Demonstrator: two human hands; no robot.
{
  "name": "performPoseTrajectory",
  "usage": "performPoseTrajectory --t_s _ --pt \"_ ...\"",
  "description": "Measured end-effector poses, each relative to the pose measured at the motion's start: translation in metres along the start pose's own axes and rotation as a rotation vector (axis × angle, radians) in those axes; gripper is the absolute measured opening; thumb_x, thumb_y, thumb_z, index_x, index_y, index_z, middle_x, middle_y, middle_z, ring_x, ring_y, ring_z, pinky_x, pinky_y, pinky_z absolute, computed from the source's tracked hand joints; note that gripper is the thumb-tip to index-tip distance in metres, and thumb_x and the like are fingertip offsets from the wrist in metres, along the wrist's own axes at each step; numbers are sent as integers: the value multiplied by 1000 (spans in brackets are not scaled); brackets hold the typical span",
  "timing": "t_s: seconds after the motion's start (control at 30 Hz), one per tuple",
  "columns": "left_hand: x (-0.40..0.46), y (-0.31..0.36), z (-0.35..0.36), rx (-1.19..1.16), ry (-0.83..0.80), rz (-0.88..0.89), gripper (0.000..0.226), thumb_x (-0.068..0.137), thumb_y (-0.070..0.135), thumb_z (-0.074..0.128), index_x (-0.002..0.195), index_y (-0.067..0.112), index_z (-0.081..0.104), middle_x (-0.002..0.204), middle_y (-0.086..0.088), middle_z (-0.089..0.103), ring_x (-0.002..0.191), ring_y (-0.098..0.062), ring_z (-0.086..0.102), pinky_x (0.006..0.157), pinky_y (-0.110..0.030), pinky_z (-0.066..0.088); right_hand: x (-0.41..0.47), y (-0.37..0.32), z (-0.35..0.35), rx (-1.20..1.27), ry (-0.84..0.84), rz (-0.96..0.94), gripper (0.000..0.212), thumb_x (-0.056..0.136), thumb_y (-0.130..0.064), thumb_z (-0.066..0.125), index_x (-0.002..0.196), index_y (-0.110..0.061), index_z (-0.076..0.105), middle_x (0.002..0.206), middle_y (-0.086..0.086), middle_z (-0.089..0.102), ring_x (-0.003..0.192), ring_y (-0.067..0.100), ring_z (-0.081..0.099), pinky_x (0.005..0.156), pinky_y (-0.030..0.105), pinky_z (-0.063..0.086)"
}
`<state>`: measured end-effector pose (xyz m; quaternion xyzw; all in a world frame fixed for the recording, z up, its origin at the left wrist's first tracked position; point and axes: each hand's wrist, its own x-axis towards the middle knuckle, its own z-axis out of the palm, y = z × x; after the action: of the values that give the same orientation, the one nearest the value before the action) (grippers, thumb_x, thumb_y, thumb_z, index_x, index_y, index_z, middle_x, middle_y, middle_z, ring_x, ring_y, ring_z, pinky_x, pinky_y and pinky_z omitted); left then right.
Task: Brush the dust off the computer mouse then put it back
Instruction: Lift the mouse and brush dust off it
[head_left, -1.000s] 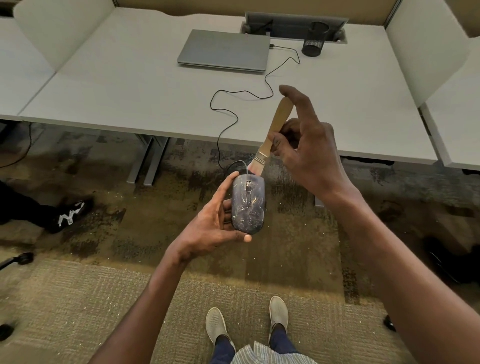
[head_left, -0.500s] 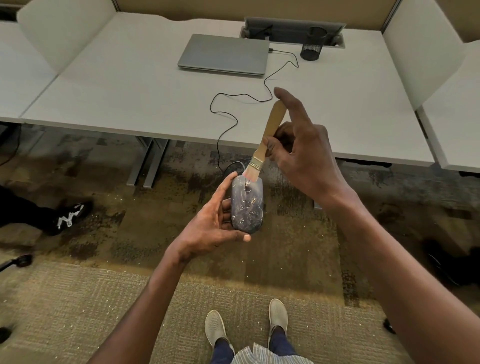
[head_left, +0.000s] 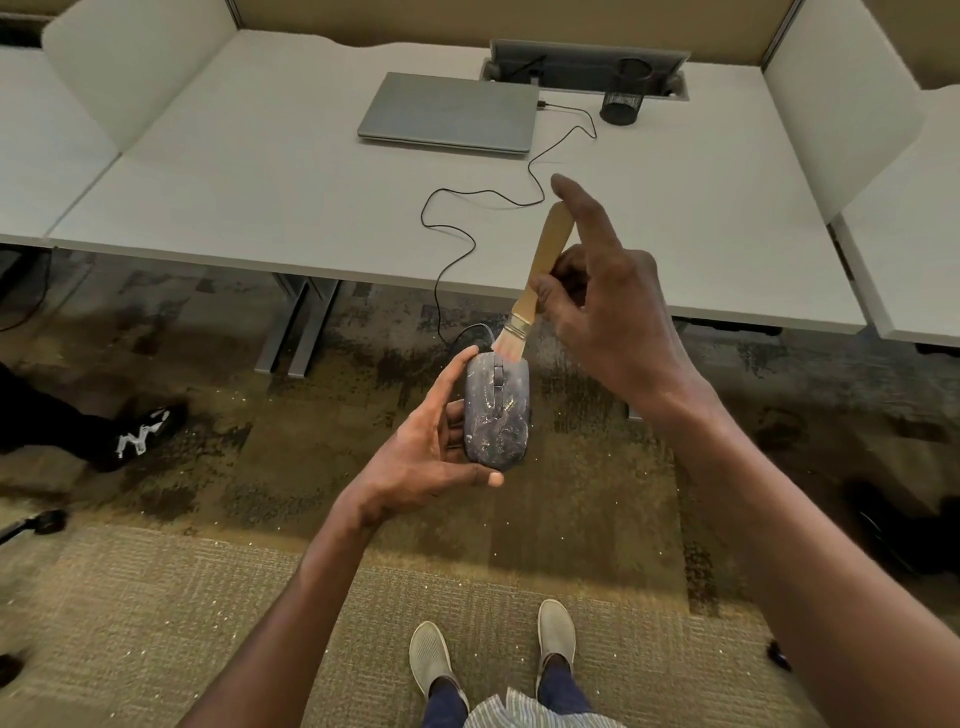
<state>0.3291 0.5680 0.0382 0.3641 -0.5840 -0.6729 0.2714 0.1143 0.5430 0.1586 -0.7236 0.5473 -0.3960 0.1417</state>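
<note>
A dusty dark computer mouse (head_left: 497, 410) sits in my left hand (head_left: 431, 452), held over the carpet in front of the desk, thumb under its rear end and fingers along its left side. Its black cable (head_left: 457, 228) runs up onto the desk to the laptop. My right hand (head_left: 608, 306) pinches the wooden handle of a small paintbrush (head_left: 540, 270), index finger stretched out along the handle. The brush bristles touch the front end of the mouse near the scroll wheel.
The white desk (head_left: 260, 197) carries a closed grey laptop (head_left: 449, 111) and a black mesh pen cup (head_left: 621, 98). White dividers stand left and right. Another person's black shoe (head_left: 137, 434) is on the carpet at left. My own shoes (head_left: 493, 644) show below.
The brush has moved from the mouse's front edge onto its front top, with short strokes. The left hand and mouse stay nearly still; the camera tilted slightly.
</note>
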Motion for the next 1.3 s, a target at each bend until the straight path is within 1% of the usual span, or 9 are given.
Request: performPoseTrajectory --t_s 0.23,0.43,0.6,0.7,0.83,1.03,1.1,1.2,1.3 --pt "0 1 4 -5 15 6 128 67 -9 87 153 55 18 142 -8 60 127 -29 63 101 -51 55 -7 1 -1 -38 -59 54 81 96 -7 67 161 -15 20 71 -6 61 58 1 59 60 7 47" --pt "-2 2 5 -7 23 6 128 67 -10 87 154 53 17 146 -9 55 130 -28 61 103 -54 53 -10 -1 -8 -13 55 57 81 96 -7 67 161 -12 19 76 5 69 64 16 68 71 27 58" --pt "-4 5 7 -10 29 4 128 68 -10 87 154 53 17 144 -9 56 128 -27 62 102 -50 54 -15 -3 -4 16 -19 58 81 96 -8 67 161 -16 20 74 3 67 62 13 66 65 30 59" --pt "-6 6 7 -2 36 2 129 67 -6 88 155 51 14 145 -8 55 129 -26 62 103 -51 53 -18 0 -5 -29 41 52 76 96 -4 65 159 -13 24 76 1 66 61 9 63 61 27 56" --pt "-7 8 6 -8 54 -8 131 62 4 92 156 49 12 149 -13 50 129 -27 61 103 -54 52 -20 6 -10 72 67 48 73 95 -4 67 156 -15 28 78 3 70 64 11 68 66 28 60" --pt "-4 9 8 -24 41 -11 131 67 -12 85 158 45 10 147 -10 52 128 -24 62 100 -42 56 -25 11 -10 136 -91 18 75 94 -8 69 155 -23 27 81 0 72 70 10 72 71 28 62" --pt "-4 9 10 -18 35 -13 130 67 -11 85 157 47 11 148 -11 51 129 -25 62 101 -45 55 -25 12 -8 111 -110 9 75 94 -8 68 155 -24 27 81 0 71 69 9 70 71 28 61" --pt "-5 8 11 -21 28 -18 130 68 -11 86 156 50 13 149 -13 50 131 -27 60 104 -50 53 -24 12 -6 76 -60 22 73 95 -6 67 154 -22 28 77 3 69 65 15 68 65 35 59" --pt "-6 7 11 -22 30 -16 129 67 -10 86 156 50 14 147 -15 52 130 -28 61 103 -50 53 -24 14 -8 67 29 34 70 95 -4 66 154 -18 29 77 4 70 63 15 68 63 33 59"
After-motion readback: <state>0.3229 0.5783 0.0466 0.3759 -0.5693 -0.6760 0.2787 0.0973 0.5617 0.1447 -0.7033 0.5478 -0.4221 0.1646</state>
